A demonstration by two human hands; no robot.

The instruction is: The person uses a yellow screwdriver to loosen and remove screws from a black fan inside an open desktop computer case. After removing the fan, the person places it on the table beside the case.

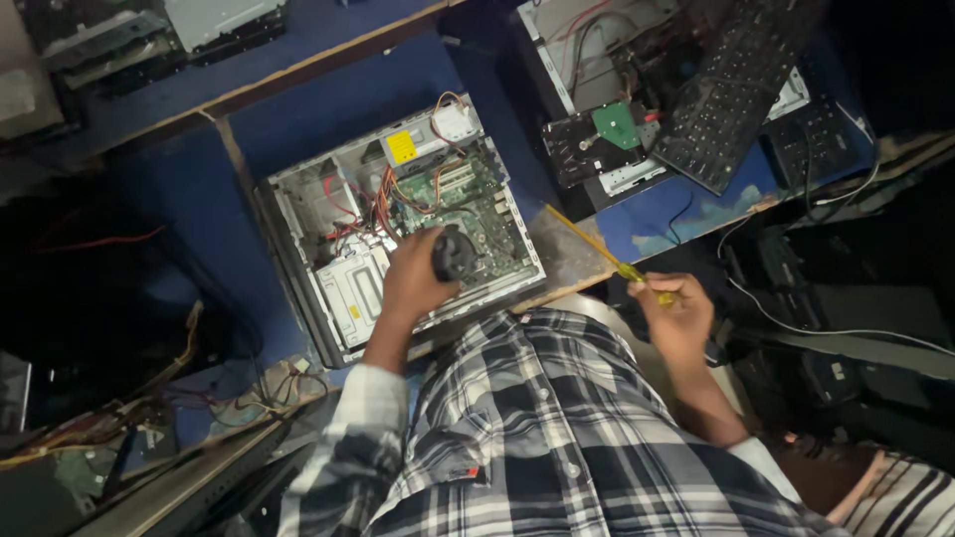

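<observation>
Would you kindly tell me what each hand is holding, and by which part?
The right hand grips a yellow screwdriver by its handle; the left hand clasps a round black fan around its side.

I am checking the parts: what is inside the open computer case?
Inside the computer case: green motherboard, coloured cables, metal drive cage. The left hand grips a black fan, hiding parts beneath.

Your left hand (413, 283) grips a round black cooler fan (454, 254), held just above the green motherboard inside the open grey desktop case (298, 224) lying flat. Your right hand (676, 316) holds a yellow-handled screwdriver (607, 257), shaft angled up-left over the table edge.
</observation>
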